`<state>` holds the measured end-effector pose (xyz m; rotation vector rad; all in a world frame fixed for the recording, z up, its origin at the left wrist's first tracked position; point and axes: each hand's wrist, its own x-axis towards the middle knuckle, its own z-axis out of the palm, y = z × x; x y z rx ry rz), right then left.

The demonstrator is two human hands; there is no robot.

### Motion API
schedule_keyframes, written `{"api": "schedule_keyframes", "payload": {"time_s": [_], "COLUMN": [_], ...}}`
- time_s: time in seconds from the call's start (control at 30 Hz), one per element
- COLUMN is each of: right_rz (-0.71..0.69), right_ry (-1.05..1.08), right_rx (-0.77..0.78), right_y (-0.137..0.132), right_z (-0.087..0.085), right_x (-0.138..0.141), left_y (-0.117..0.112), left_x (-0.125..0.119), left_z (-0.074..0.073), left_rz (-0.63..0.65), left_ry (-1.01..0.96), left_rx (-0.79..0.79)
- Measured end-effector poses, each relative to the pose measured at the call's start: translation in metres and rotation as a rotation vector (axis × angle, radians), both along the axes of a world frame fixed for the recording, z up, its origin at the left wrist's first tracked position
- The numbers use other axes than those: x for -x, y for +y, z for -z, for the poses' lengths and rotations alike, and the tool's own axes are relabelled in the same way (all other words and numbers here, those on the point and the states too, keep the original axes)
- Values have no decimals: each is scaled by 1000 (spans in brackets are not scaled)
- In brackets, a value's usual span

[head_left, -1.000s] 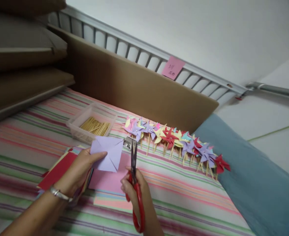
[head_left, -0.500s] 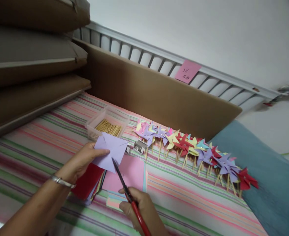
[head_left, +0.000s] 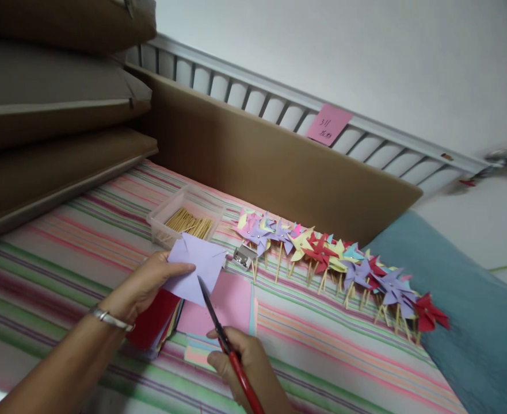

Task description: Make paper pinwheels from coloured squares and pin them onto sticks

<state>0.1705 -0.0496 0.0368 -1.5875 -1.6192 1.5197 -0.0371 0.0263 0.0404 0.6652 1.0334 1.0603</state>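
My left hand (head_left: pixel 143 286) pinches a creased lilac paper square (head_left: pixel 197 265) and holds it above a stack of coloured paper (head_left: pixel 231 302). My right hand (head_left: pixel 247 362) grips red-handled scissors (head_left: pixel 225 342), whose blade tip touches the lilac square's lower edge. A metal bangle sits on my left wrist. To the right of the scissors, a row of several finished paper pinwheels (head_left: pixel 331 259) on wooden sticks lies on the striped cloth (head_left: pixel 343 356).
A clear plastic box of wooden sticks (head_left: pixel 186 221) stands behind the lilac square. A small metal stapler (head_left: pixel 244 256) lies beside it. A brown cardboard panel (head_left: pixel 279 167) backs the bed, with cushions (head_left: pixel 54 98) at left and a blue pillow (head_left: pixel 486 322) at right.
The scissors swung from pointing straight up beside the square to slanting left, tip now at the paper's lower edge. My view shifted left between the first two frames, then held.
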Motion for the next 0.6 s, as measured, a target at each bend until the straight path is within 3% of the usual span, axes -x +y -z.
{"api": "schedule_keyframes", "payload": {"time_s": [0.6], "right_rz": [-4], "right_ry": [-29], "right_rx": [-37], "right_y": [-2], "right_z": [1], "right_x": [3], "left_y": [-1], "left_x": [-1], "left_z": [-1], "left_rz": [0], "left_ry": [-10], "left_rx": [4]}}
